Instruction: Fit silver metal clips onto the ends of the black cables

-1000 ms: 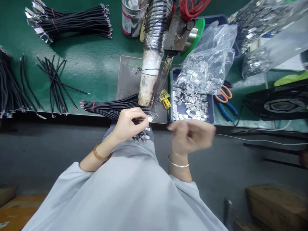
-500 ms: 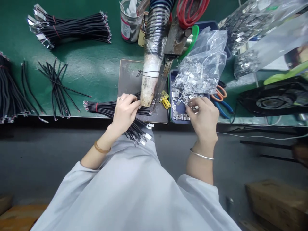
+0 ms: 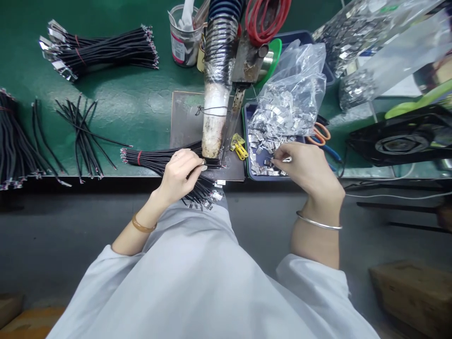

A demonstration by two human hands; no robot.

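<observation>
My left hand is closed in a pinch over the board's front edge, with a dark bit of black cable just showing at the fingertips. Beneath it lies a red-banded bundle of black cables; more cables with metal USB plugs hang over the table edge by my lap. My right hand reaches into a blue tray of loose metal USB plugs. Its thumb and forefinger pinch at one small plug, mostly hidden by the fingers.
A taped hose comes down over the brown board, beside a metal stand. A yellow clip sits between board and tray. Orange-and-blue pliers and a black fan lie right; cable bundles lie left.
My right hand has turned and its fingertips have dipped lower among the plugs, with the wrist shifted right. My left hand has moved slightly down and left. The whole view has shifted a little.
</observation>
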